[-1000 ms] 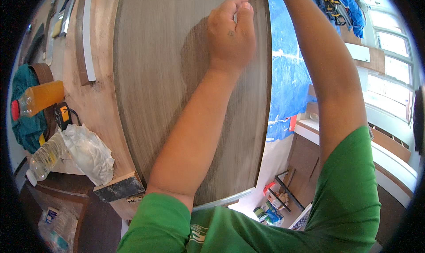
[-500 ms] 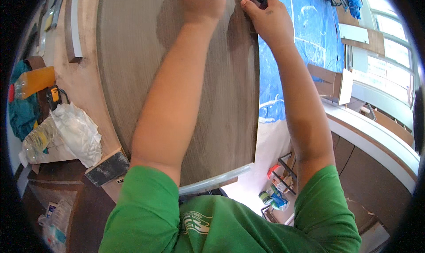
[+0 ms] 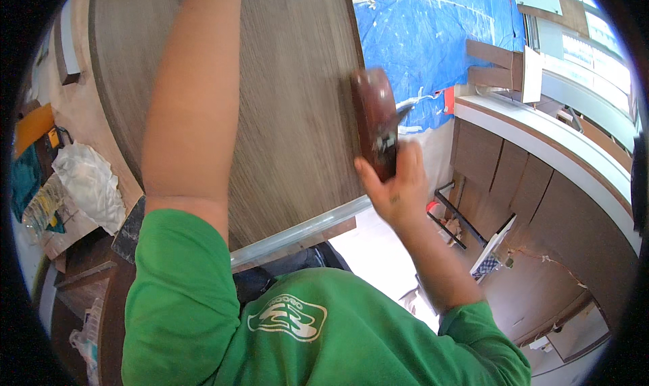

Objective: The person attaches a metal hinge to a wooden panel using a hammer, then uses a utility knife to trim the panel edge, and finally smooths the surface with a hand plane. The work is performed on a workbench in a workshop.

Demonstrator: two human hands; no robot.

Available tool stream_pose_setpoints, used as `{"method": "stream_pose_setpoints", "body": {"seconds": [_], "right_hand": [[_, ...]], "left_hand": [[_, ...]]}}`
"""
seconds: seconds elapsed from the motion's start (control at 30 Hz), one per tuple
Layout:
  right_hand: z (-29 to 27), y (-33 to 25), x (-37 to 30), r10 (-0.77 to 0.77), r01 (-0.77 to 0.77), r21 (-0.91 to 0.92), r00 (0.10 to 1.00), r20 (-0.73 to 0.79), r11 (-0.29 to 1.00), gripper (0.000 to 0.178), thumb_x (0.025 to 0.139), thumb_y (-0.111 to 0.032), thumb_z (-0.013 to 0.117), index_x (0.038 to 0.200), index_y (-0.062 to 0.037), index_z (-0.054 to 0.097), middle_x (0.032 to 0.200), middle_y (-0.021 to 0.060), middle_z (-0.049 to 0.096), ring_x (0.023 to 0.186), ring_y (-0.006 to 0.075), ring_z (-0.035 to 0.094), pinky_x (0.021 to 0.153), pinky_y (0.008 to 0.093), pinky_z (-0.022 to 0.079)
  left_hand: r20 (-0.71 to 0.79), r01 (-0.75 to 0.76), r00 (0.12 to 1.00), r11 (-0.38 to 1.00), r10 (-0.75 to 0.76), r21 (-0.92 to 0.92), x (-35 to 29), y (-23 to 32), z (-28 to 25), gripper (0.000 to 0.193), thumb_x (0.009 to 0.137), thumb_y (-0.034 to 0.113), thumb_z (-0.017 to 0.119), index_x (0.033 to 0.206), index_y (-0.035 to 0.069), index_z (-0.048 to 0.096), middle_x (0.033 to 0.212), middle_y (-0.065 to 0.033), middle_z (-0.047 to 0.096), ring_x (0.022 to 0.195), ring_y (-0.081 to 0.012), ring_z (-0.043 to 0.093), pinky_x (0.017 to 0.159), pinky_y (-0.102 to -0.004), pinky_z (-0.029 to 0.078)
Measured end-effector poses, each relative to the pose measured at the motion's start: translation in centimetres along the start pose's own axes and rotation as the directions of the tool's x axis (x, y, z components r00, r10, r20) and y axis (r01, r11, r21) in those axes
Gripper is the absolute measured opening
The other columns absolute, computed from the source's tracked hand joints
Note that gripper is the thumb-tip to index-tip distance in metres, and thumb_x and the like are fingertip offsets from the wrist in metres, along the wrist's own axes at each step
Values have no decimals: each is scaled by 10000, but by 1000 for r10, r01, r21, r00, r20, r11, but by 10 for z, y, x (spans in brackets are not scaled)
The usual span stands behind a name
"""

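A broad wood-grain panel [image 3: 291,102] lies in front of me, with a pale strip [image 3: 304,228] along its near edge. My right hand [image 3: 403,191] is closed round the back end of a dark red-brown hand plane [image 3: 376,102], slightly blurred by motion. The plane sits along the panel's right edge; whether its sole touches that edge I cannot tell. My left forearm [image 3: 193,95] reaches far over the panel, and the left hand itself is cut off by the top of the picture.
A blue sheet [image 3: 433,34] covers the floor right of the panel. On the left are a crumpled white bag [image 3: 88,183], an orange bottle [image 3: 34,129] and a black block [image 3: 128,230]. A white-topped ledge [image 3: 541,136] runs along the right beside brown cabinet fronts.
My right hand has drawn the hand plane back toward me along the panel's right edge. The left hand has gone out of view at the top, and my view has shifted.
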State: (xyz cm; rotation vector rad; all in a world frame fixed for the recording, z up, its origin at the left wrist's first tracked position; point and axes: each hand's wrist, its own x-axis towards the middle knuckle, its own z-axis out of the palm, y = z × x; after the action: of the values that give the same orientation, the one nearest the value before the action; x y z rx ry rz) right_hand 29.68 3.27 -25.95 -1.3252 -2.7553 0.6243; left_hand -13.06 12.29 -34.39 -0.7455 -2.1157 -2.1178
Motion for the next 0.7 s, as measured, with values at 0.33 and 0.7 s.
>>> {"method": "stream_pose_setpoints", "body": {"seconds": [0.33, 0.7], "right_hand": [[-51, 43, -41, 370, -459, 783, 874, 313, 421, 670, 772, -258, 817, 1318, -10, 519, 1046, 117, 656, 943, 217, 658, 854, 357, 532], [-44, -17, 305, 160, -158, 982, 977, 140, 106, 432, 965, -436, 672, 1121, -41, 590, 882, 97, 632, 692, 246, 649, 623, 373, 552]], "left_hand": [[-1, 44, 999, 999, -44, -11, 0, 8, -8, 509, 1025, 363, 470, 1114, -74, 715, 1084, -194, 743, 1070, -292, 684, 978, -381, 482], [-50, 192, 979, 975, -199, -113, -18, 25, -4, 434, 1051, 355, 492, 1179, 2, 710, 1162, -137, 742, 1137, -244, 662, 1032, -358, 454]]}}
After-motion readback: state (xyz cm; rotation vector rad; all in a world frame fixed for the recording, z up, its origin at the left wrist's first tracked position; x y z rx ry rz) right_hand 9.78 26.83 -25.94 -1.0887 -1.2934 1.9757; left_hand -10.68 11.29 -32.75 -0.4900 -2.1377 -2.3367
